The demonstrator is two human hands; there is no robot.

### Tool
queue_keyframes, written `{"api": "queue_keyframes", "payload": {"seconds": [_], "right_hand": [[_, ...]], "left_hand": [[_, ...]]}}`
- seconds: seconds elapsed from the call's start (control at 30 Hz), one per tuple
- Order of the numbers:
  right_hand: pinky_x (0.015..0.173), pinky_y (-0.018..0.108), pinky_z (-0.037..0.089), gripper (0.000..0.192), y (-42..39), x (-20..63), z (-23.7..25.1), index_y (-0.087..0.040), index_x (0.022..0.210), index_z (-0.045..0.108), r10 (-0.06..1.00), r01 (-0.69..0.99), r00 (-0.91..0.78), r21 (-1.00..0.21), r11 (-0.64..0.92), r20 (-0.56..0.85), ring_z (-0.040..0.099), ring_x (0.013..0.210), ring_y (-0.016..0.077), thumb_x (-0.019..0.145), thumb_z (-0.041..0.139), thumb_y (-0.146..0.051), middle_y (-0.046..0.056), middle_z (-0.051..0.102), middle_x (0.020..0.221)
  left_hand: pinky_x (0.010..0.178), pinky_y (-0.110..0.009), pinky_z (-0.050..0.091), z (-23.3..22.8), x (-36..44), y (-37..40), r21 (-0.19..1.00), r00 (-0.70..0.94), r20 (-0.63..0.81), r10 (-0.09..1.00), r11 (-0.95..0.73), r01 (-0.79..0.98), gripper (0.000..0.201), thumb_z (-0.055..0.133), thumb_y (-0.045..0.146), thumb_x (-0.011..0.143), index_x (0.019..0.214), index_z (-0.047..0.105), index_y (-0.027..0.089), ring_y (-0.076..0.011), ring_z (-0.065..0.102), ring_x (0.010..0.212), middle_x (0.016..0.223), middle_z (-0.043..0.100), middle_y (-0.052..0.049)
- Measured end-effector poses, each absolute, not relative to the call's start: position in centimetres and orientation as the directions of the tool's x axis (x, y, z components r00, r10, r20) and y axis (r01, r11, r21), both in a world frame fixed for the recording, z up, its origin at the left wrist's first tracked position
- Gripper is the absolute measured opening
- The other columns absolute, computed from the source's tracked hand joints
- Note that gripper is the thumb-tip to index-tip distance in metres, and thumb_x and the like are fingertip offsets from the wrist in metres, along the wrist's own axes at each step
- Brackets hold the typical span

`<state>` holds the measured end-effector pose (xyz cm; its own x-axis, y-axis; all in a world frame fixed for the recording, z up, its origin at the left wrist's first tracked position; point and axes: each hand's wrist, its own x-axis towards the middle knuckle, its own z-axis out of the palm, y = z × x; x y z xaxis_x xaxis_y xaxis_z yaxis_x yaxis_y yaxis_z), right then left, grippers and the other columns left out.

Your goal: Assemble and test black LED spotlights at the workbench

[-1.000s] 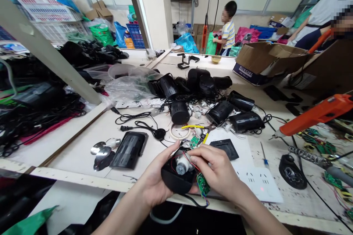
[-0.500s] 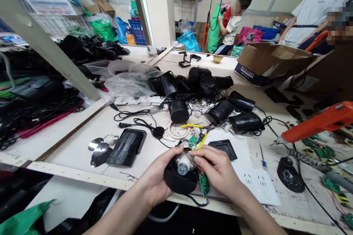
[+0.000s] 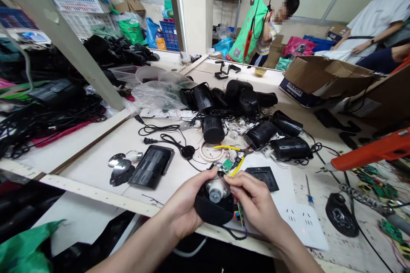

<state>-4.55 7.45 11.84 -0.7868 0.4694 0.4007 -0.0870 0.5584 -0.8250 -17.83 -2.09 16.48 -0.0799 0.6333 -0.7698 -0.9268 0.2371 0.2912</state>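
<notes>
My left hand (image 3: pixel 187 200) is closed around a round black plastic housing (image 3: pixel 214 211), tilted toward me above the table's front edge. Inside it sits a white motor (image 3: pixel 215 191) with a silver metal end. At the housing's far rim, the fingers of my right hand (image 3: pixel 254 198) are pinched together beside my left thumb; what they grip is too small and covered to make out. Thin red wires pass by these fingertips. A small circuit board (image 3: pixel 239 215) dangles on wires between the housing and my right hand, partly hidden. Yellow-handled pliers (image 3: pixel 237 166) lie just beyond.
Black housings (image 3: pixel 214 129) crowd the table's middle. A black cover (image 3: pixel 152 166) lies left; a flat black plate (image 3: pixel 262 178), a screwdriver (image 3: pixel 309 192) and an orange-red tool (image 3: pixel 368 151) are right. Behind stands a cardboard box (image 3: pixel 320 79). Two people are in the background.
The view has shifted, so the table's things appear slightly further right. The dangling circuit board has turned nearly edge-on. Both hands keep their hold. In the background, a person has raised the green bag.
</notes>
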Motion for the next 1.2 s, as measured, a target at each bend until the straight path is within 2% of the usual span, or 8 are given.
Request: {"api": "queue_keyframes", "payload": {"seconds": [0.37, 0.5, 0.6, 0.73, 0.87, 1.03, 1.13, 1.2], "right_hand": [[0.066, 0.025, 0.049, 0.026, 7.1, -5.5, 12.6, -0.02, 0.106, 0.069, 0.428, -0.127, -0.786, -0.794, 0.595, 0.446, 0.06, 0.074, 0.0142, 0.094, 0.047, -0.011, 0.003, 0.063, 0.081], [0.079, 0.031, 0.052, 0.034, 9.0, -6.2, 15.2, -0.025, 0.123, 0.064, 0.397, -0.119, -0.798, -0.765, 0.633, 0.453, 0.062, 0.092, 0.0165, 0.096, 0.046, -0.014, 0.006, 0.065, 0.102], [0.083, 0.034, 0.051, 0.03, 11.2, -6.8, 15.8, -0.024, 0.119, 0.065, 0.441, 0.002, -0.757, -0.673, 0.74, 0.483, 0.062, 0.097, 0.0185, 0.095, 0.049, -0.016, 0.007, 0.066, 0.106], [0.073, 0.027, 0.048, 0.028, 11.5, -8.4, 13.8, -0.018, 0.098, 0.07, 0.272, 0.159, -0.934, -0.408, 0.899, 0.234, 0.061, 0.082, 0.0163, 0.088, 0.05, -0.002, 0.006, 0.065, 0.089], [0.061, 0.025, 0.039, 0.028, 9.6, -10.7, 12.0, -0.017, 0.084, 0.07, 0.177, 0.144, -0.98, -0.289, 0.946, 0.091, 0.056, 0.07, 0.0155, 0.077, 0.053, 0.004, 0.005, 0.061, 0.084], [0.067, 0.027, 0.039, 0.028, 11.8, -11.0, 12.3, -0.014, 0.088, 0.067, 0.31, 0.291, -0.949, -0.208, 0.934, 0.063, 0.057, 0.076, 0.0178, 0.08, 0.046, 0.003, 0.008, 0.061, 0.088], [0.071, 0.027, 0.041, 0.028, 14.6, -9.7, 12.8, -0.013, 0.086, 0.069, 0.412, 0.397, -0.909, -0.183, 0.899, 0.054, 0.058, 0.081, 0.0192, 0.084, 0.044, 0.0, 0.01, 0.06, 0.087], [0.072, 0.026, 0.042, 0.03, 15.6, -8.9, 13.0, -0.015, 0.087, 0.071, 0.418, 0.407, -0.908, -0.177, 0.896, 0.027, 0.06, 0.082, 0.0182, 0.085, 0.044, -0.001, 0.008, 0.061, 0.088]], "left_hand": [[0.055, -0.03, 0.058, 17.3, -18.5, -2.6, 0.41, -0.193, -0.741, 0.643, 0.206, -0.889, 0.027, 0.049, 0.021, 0.095, 0.077, 0.066, 0.009, -0.019, 0.066, 0.049, 0.062, 0.071, -0.009], [0.056, -0.027, 0.059, 18.7, -20.6, -3.4, 0.563, -0.379, -0.636, 0.673, 0.068, -0.824, 0.016, 0.055, 0.014, 0.091, 0.08, 0.067, 0.011, -0.0164, 0.067, 0.053, 0.066, 0.072, -0.006], [0.057, -0.026, 0.06, 20.2, -22.4, -4.7, 0.668, -0.545, -0.557, 0.626, -0.051, -0.742, 0.016, 0.055, 0.011, 0.091, 0.08, 0.066, 0.012, -0.0154, 0.068, 0.055, 0.068, 0.072, -0.004], [0.066, -0.031, 0.062, 21.7, -23.9, -6.8, 0.762, -0.684, -0.482, 0.547, -0.123, -0.636, 0.02, 0.047, 0.008, 0.093, 0.085, 0.065, 0.011, -0.0142, 0.068, 0.055, 0.067, 0.072, -0.003], [0.069, -0.034, 0.062, 22.2, -24.1, -8.1, 0.78, -0.709, -0.475, 0.522, -0.123, -0.613, 0.022, 0.044, 0.01, 0.095, 0.105, 0.064, 0.009, -0.0182, 0.072, 0.067, 0.08, 0.076, -0.007], [0.066, -0.03, 0.063, 22.0, -24.3, -9.8, 0.779, -0.755, -0.493, 0.432, -0.168, -0.604, 0.033, 0.043, 0.01, 0.095, 0.123, 0.061, 0.011, -0.0185, 0.073, 0.068, 0.085, 0.077, -0.008], [0.064, -0.03, 0.063, 21.9, -24.6, -10.9, 0.772, -0.756, -0.519, 0.398, -0.161, -0.615, 0.034, 0.043, 0.007, 0.094, 0.122, 0.062, 0.012, -0.0184, 0.073, 0.064, 0.081, 0.077, -0.006], [0.063, -0.031, 0.063, 21.9, -24.7, -11.2, 0.752, -0.741, -0.549, 0.386, -0.16, -0.64, 0.033, 0.043, 0.006, 0.094, 0.12, 0.063, 0.012, -0.0183, 0.073, 0.061, 0.077, 0.077, -0.005]]}}
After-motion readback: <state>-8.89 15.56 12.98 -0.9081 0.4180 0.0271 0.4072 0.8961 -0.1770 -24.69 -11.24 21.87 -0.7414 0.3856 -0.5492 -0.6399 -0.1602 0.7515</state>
